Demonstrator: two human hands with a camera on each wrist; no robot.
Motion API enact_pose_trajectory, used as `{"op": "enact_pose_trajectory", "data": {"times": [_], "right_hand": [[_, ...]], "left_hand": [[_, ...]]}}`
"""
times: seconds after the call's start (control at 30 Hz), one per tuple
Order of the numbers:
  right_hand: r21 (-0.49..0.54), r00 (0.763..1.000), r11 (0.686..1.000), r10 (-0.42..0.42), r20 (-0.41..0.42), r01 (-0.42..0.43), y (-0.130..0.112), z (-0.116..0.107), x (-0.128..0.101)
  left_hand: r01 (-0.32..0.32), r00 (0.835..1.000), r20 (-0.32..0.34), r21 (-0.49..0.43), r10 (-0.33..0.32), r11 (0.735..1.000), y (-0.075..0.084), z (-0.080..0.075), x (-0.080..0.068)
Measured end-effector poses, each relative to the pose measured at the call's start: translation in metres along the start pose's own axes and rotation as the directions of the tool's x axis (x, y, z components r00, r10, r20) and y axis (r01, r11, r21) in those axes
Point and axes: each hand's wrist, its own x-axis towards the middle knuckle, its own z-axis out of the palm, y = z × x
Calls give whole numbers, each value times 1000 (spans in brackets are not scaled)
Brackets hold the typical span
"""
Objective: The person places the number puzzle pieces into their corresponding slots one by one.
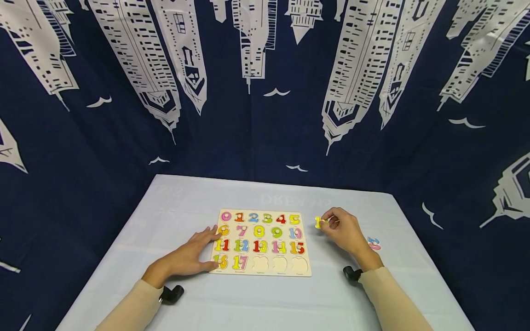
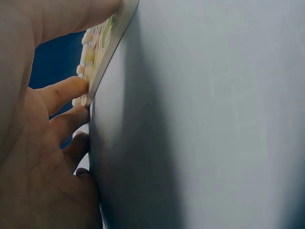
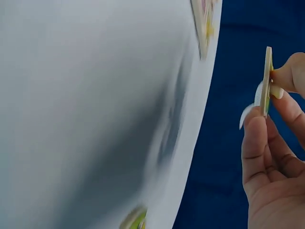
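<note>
A wooden number puzzle board [image 1: 306, 269] lies flat on the table, with number pieces from 0 to 17 in their slots and three bare recesses in the bottom row. My left hand [image 1: 188, 255] rests at its left side, fingers spread and touching the edge, thumb by the lower left corner. To the right of the board, my right hand [image 1: 343, 232] pinches a number puzzle piece [image 1: 318, 222] by its knob, raised above the table. A yellow 1 shows on it; the fingers hide the rest. In the right wrist view the piece [image 3: 266, 81] appears edge-on.
A blue and pink number piece [image 1: 374, 243] lies on the white table [image 1: 265, 303], right of my right forearm. At the bottom of the right wrist view is part of a green and yellow piece [image 3: 137, 218]. A dark blue curtain [image 1: 248, 124] with white building prints hangs behind.
</note>
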Motion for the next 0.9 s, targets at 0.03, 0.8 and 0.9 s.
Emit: {"op": "enact_pose_trajectory", "data": {"times": [0.03, 0.8, 0.9], "right_hand": [[-1, 1000, 1000, -21, -3, 21, -5, 3, -1], [154, 905, 950, -306, 295, 271, -108, 82, -31], [166, 888, 943, -329, 320, 289, -115, 88, -34]], "left_hand": [[-1, 1000, 0, 0, 1, 1000, 0, 0, 0], [-40, 999, -5, -8, 40, 999, 1, -1, -1], [-26, 1000, -1, -2, 26, 1000, 0, -1, -1]]}}
